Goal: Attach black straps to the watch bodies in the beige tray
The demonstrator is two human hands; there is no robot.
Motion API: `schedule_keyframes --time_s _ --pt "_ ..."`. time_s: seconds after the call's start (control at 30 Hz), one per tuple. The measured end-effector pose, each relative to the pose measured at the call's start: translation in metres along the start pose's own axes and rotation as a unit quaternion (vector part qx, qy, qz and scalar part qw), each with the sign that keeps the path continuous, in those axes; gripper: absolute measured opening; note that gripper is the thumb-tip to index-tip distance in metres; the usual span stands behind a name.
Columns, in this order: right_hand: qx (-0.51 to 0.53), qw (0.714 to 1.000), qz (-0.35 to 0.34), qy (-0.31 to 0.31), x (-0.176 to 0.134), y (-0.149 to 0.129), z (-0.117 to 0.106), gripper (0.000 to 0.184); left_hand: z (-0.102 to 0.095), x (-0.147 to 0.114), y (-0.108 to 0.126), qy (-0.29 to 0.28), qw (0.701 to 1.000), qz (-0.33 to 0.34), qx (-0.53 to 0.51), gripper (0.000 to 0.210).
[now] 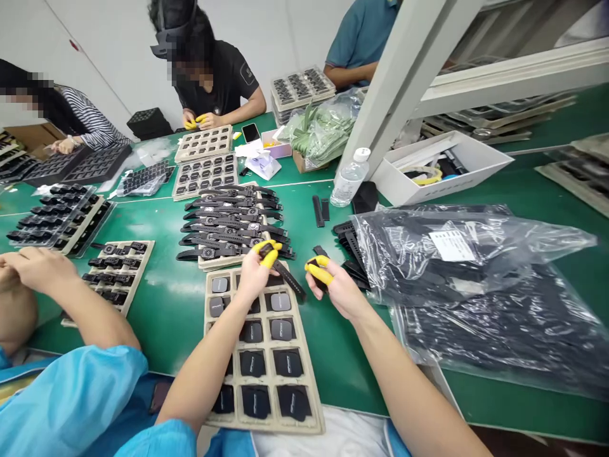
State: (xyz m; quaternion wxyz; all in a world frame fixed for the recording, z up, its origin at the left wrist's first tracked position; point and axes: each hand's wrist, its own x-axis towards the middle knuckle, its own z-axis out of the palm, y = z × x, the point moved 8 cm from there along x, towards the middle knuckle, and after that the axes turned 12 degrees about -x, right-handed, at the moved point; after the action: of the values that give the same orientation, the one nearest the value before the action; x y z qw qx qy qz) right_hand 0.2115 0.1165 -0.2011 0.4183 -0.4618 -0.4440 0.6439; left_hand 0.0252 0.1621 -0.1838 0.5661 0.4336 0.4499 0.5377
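Observation:
My left hand [253,274], with yellow finger cots, is closed on a dark watch above the far end of a beige tray [314,416]. A black watch strap [291,282] hangs from this hand towards the right. My right hand [343,289], also in yellow finger cots, pinches a black strap piece [318,261], partly hidden by the fingers. The hands are apart. Square dark watch cases [288,363] sit in the tray's compartments below my left forearm. Just beyond it, watches with straps [228,222] lie in rows on another tray.
Loose straps [321,211] and bagged black straps [428,254] lie on the right. A water bottle [351,178] and a white box [445,168] stand behind. At the left, a co-worker's arm [90,304] reaches beside a watch tray [137,279]. Other people sit opposite.

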Motion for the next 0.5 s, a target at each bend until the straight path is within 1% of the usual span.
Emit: schedule_keyframes --time_s 0.03,0.1,0.17,0.2,0.27,0.33,0.5 --pt "0.007 1.000 -0.007 -0.002 0.000 0.000 0.005 0.038 0.011 -0.004 -0.003 -0.044 0.998 0.009 0.041 0.044" --pt "0.021 0.999 -0.005 -0.032 -0.002 0.003 0.018 0.038 0.032 -0.015 -0.003 -0.128 0.980 0.071 0.138 0.039" --pt "0.033 0.997 0.007 -0.063 -0.005 0.008 0.030 0.037 0.047 -0.024 0.001 -0.201 0.940 0.146 0.235 0.049" --pt "0.037 0.997 0.013 -0.074 -0.006 0.010 0.034 0.036 0.051 -0.027 0.002 -0.224 0.923 0.171 0.264 0.055" --pt "0.044 0.995 0.022 -0.086 -0.007 0.012 0.037 0.035 0.054 -0.029 0.003 -0.257 0.901 0.195 0.290 0.063" --pt "0.060 0.994 0.027 -0.089 -0.007 0.012 0.037 0.033 0.055 -0.029 0.005 -0.276 0.891 0.208 0.296 0.062" --pt "0.113 0.990 0.041 -0.075 -0.005 0.011 0.034 0.030 0.055 -0.029 0.011 -0.282 0.884 0.225 0.298 0.050"
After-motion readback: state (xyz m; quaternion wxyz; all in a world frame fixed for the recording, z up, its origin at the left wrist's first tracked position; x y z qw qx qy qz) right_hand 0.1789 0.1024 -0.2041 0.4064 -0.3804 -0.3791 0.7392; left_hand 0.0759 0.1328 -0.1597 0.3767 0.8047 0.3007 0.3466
